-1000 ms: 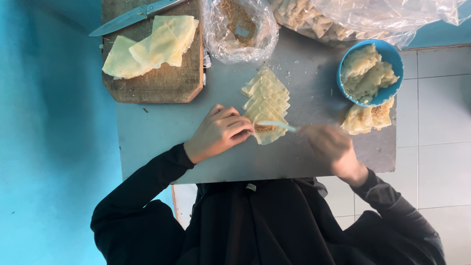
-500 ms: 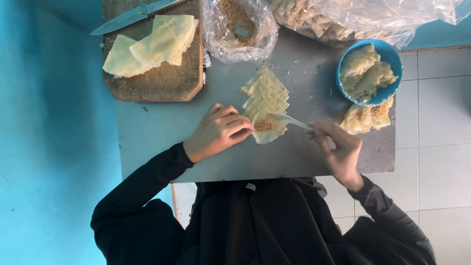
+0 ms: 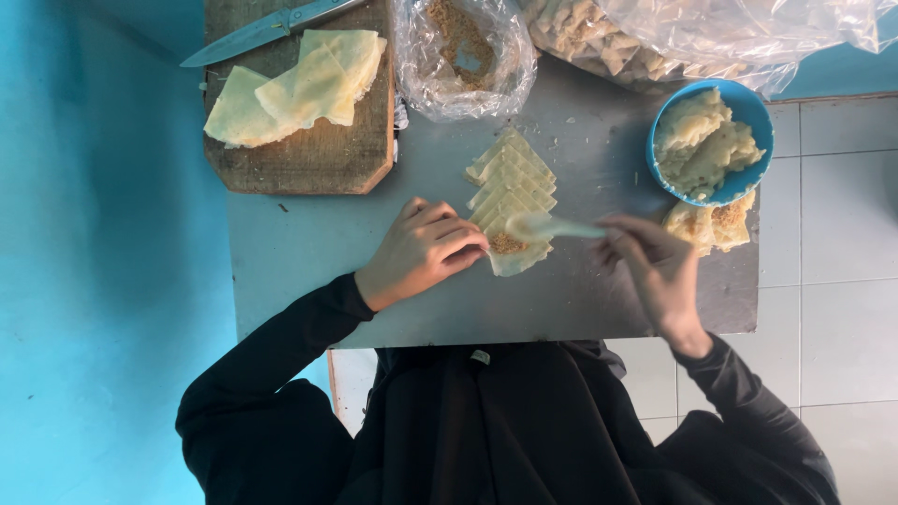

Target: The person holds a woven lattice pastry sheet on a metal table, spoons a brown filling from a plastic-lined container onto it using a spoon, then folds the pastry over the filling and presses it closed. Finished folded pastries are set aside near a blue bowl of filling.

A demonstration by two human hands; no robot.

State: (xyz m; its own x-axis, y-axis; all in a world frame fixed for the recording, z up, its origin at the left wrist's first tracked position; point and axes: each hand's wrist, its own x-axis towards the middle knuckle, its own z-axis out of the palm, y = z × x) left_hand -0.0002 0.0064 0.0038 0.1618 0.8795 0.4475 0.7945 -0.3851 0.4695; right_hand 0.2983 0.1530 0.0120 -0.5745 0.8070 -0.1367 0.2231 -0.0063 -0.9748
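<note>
A row of overlapping pale yellow wrappers lies on the grey metal table. The nearest wrapper carries a small heap of brown filling. My left hand presses its fingertips on that wrapper's left edge. My right hand grips a pale plastic spoon, whose bowl hovers just above the filling.
A wooden board with cut wrapper sheets and a knife sits at the back left. A plastic bag of brown filling, a larger bag of folded pieces, a blue bowl and filled pieces stand right.
My right hand has brought the spoon leftwards over the nearest wrapper, where filling now lies, and has begun lifting it. My left hand has stayed on the wrapper's edge.
</note>
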